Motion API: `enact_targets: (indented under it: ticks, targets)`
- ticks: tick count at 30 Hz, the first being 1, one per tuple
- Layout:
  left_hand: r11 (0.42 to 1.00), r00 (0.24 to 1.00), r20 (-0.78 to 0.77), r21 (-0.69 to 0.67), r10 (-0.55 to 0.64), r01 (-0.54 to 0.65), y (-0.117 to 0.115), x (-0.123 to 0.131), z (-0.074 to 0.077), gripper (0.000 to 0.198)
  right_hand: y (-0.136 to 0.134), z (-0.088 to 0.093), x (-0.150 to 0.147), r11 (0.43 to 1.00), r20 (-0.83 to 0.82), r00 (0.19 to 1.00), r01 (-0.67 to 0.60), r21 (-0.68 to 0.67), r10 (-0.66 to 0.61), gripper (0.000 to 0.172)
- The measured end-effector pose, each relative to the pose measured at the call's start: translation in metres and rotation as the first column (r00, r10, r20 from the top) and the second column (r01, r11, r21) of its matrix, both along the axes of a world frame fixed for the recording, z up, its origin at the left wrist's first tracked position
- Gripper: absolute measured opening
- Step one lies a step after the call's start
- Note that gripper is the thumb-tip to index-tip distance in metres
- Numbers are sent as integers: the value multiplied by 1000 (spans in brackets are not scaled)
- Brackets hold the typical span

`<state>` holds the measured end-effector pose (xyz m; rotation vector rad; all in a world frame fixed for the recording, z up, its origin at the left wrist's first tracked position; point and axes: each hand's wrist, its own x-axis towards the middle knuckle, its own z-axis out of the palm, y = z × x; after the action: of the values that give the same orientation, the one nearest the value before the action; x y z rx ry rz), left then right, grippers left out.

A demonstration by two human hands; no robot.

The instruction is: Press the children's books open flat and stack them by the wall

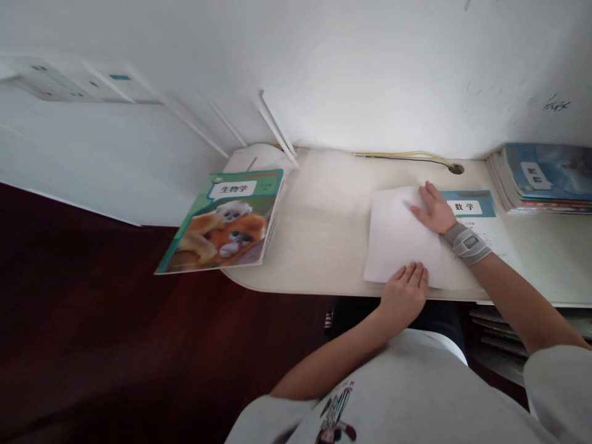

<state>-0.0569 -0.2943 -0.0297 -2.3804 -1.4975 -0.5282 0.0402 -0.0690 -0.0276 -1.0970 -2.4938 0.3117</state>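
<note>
A pale shirt (407,388) is nearest, below the hands. Both lie flat with fingers extended, gripping nothing: the left hand (404,295) on the lower edge of the white paper (398,231), the right hand (435,211) on its upper right. Uneven pressure between them could crease or skew it. Well left of the hands, the monkey-covered book (222,231) overhangs the bench (324,240); a bump might tip it off.
</note>
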Motion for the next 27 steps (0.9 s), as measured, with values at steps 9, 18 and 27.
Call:
enact_targets:
  ticks: [9,18,27]
  targets:
    - [994,993,118,-105,5,8,2,-21,9,32,-2,-1,-5,999,128,992,-17,-33,21,92]
    - [681,602,395,-632,694,-370,29,-145,28,13,1,-6,-6,997,-77,997,22,-79,-28,93]
    - [736,-180,716,-631,674,246,64,-135,41,18,-36,-6,0,963,-220,957,137,-231,-189,85]
